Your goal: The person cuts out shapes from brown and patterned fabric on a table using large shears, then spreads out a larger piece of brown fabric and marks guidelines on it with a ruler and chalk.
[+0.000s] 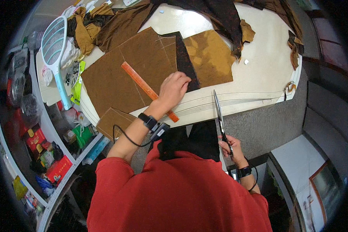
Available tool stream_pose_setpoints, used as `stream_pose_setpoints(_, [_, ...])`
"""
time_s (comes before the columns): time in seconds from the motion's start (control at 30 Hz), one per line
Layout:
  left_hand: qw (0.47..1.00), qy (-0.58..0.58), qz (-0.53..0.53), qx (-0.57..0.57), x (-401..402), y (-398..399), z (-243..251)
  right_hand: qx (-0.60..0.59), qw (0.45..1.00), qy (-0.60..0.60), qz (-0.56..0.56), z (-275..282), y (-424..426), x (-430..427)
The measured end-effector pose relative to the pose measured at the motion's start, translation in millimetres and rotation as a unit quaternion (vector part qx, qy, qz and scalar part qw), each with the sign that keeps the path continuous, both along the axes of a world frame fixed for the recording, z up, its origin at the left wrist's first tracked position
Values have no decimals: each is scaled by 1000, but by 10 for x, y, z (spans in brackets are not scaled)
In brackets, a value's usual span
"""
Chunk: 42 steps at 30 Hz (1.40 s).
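My right hand (232, 146) holds a pair of long-bladed fabric scissors (219, 107) by the handles, with the blades pointing up over the table's near edge. My left hand (175, 86), its fingers curled, is over the right edge of a large brown fabric piece (110, 78) bearing chalk lines; whether it pinches anything cannot be told. An orange ruler (139, 81) lies slanted across that fabric and passes under my left wrist. A dark fabric piece (188, 66) shows beside my left fingers. Right of it lies a patchy brown and tan piece (211, 58).
The pale table (266, 58) has a curved edge. Dark cloth (220, 17) and fabric scraps (246, 31) lie across its far side. A white chalk piece (246, 61) is at right. An electric fly swatter (58, 69) lies at left, above shelves of packages (58, 169).
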State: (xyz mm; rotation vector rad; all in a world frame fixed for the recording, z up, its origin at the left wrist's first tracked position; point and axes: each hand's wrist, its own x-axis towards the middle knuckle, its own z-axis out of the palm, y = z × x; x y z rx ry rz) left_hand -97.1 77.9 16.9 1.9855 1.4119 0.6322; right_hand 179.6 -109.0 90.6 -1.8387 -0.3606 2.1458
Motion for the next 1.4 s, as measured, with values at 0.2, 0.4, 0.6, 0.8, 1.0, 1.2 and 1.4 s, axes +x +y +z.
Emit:
stream_pose_setpoints(0.2, [987,62,39,143,287,901,-140,37,992,-29,-116,-63,-343,-448])
stream_pose_setpoints(0.4, [956,287,19,-49,648,1504,34,35,986,-49,-156,-50,-545,-570])
stream_pose_setpoints(0.6, [979,198,-51,2,430,1614,-114,34,990,-60,-122,-74,-492,-509])
stream_pose_setpoints(0.8, [993,-97,2,-71,126,1506,181,20,997,-15,-79,-134,-328,-450])
stream_pose_setpoints(1.0, [908,-330,232,-108,-767,894,871,26,999,-2,-46,-203,-260,-631])
stream_pose_setpoints(1.2, [792,-395,450,-117,-1837,-194,591,51,996,-21,-77,-324,-285,-964])
stream_pose_setpoints(1.4, [691,-400,559,-224,-2302,-979,15,82,991,-39,-97,-411,-292,-1229])
